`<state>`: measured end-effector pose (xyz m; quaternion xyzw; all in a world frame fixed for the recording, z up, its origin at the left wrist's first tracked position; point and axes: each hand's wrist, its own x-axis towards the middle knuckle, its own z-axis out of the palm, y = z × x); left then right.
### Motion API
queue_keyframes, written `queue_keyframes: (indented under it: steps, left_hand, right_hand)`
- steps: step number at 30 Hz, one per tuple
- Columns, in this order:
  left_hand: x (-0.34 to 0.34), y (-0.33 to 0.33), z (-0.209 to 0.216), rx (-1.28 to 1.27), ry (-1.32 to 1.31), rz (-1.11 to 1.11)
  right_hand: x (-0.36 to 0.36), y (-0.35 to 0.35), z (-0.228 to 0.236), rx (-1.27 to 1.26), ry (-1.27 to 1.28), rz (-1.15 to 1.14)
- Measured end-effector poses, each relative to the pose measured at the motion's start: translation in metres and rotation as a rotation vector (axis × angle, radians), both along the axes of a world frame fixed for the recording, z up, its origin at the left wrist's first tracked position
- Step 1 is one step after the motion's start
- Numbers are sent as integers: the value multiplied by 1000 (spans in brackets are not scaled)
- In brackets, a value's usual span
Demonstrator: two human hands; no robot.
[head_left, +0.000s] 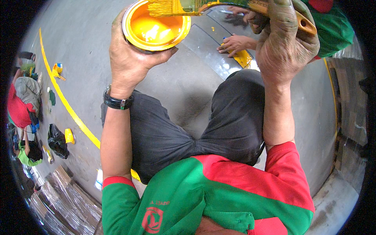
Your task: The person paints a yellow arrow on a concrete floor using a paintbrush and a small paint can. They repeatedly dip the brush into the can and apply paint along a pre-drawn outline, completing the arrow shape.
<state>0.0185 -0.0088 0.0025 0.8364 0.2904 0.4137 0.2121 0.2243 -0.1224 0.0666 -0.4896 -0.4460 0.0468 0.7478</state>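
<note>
A yellow line (74,116) crossed the grey floor at the left. The left hand (131,58) gripped an open paint can (158,46), thumb along its lower side, the other fingers mostly hidden. The yellow-coated bristles of a brush (165,8) overlapped the can's mouth. Beyond, a co-worker's hand (236,44) lay beside a yellow patch (243,59). Farthest right, the right hand (285,51) held the brush's wooden handle, fingers curled around it.

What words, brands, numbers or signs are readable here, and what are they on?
Green and red shirt: small lettering above a red emblem, seen upside down; wording not copied here.
Paintbrush handle: dark marks, too small and blurred to read.
Paint can in the left hand: no wording visible.
Blue-and-yellow can on the floor: too small to read.
</note>
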Motion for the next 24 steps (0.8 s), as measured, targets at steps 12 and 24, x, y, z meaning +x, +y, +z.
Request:
queue_keyframes:
  steps: [12,24]
  left_hand:
    - [0,2,-1,-15,-86,-65]
    - [4,-1,1,39,-54,8]
  right_hand:
    - [5,-4,-3,1,-10,64]
    - [11,-1,-6,46,27,126]
